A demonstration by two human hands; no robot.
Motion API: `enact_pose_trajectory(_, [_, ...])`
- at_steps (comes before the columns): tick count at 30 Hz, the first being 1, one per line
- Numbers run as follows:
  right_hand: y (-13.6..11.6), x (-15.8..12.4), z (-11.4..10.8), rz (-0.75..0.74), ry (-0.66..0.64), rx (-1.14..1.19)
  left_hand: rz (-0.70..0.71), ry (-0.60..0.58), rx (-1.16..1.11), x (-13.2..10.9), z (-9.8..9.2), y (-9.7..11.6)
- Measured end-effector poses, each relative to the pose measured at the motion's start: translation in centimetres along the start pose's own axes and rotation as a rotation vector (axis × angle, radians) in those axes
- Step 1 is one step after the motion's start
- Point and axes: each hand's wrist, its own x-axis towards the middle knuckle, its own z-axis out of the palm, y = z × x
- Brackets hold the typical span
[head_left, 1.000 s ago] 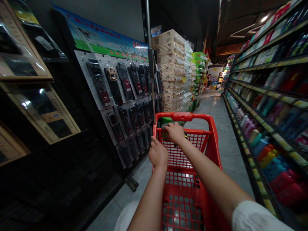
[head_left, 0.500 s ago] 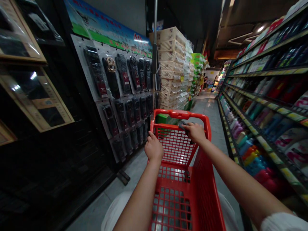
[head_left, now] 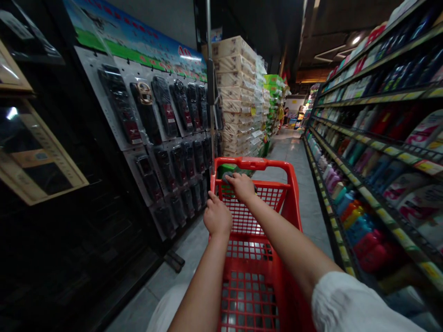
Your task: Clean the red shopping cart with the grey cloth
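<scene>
A red plastic shopping cart [head_left: 290,193] with a mesh basket fills the lower middle of the head view. My left hand [head_left: 217,216] is closed around the cart's left rim. My right hand [head_left: 242,185] reaches further forward and is closed over a dark grey object lying at the cart's front left corner; I cannot make out what that object is. The basket floor shows nothing in it. A white sleeve covers my right upper arm.
A display board of dark packaged items [head_left: 166,133] stands close on the left, with a metal pole [head_left: 209,87] beside the cart. Stacked tissue packs [head_left: 238,92] follow behind. Shelves of bottles [head_left: 374,175] line the right. The grey tiled aisle [head_left: 294,157] runs ahead.
My right hand has slid left along the cart's front, from near the right side to the left corner. The view has shifted slightly; the left hand keeps its hold on the rim.
</scene>
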Motion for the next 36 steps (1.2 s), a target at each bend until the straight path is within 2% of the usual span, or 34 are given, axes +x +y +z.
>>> enact_pose_trajectory(5, [4.0,-1.9,0.2,-0.042,-0.003,0.038,0.04,-0.025,-0.011,0.2,-0.1,-0.2])
enact_pose_trajectory(11, [11.4,-6.8,-1.2,0.114,-0.027,0.018,0.035,-0.032,-0.022,0.2,-0.2,0.0])
enact_pose_trajectory(14, [13.0,-8.0,-1.9,0.197,-0.029,0.046,0.007,-0.032,-0.039,0.2,-0.3,0.1])
enact_pose_trajectory(17, [12.0,-7.6,-1.9,0.264,-0.029,0.066,-0.018,-0.012,-0.062,0.0,-0.2,0.3])
enact_pose_trajectory(20, [9.1,-5.9,-1.5,0.268,-0.029,0.045,-0.028,-0.004,-0.067,0.0,-0.1,0.2])
enact_pose_trajectory(26, [1.0,-1.3,0.1,0.102,-0.029,0.027,-0.044,-0.023,-0.054,-0.2,-0.2,-0.1])
enact_pose_trajectory(29, [-1.8,0.2,1.1,-0.017,0.022,0.028,-0.057,-0.048,-0.051,-0.2,-0.4,-0.1])
enact_pose_trajectory(32, [-2.4,0.3,2.3,-0.173,0.092,0.03,-0.049,-0.057,-0.06,-0.3,-0.6,-0.1])
enact_pose_trajectory(36, [-1.0,-1.0,3.9,-0.381,0.184,0.036,-0.043,-0.064,-0.072,-0.3,-0.7,-0.3])
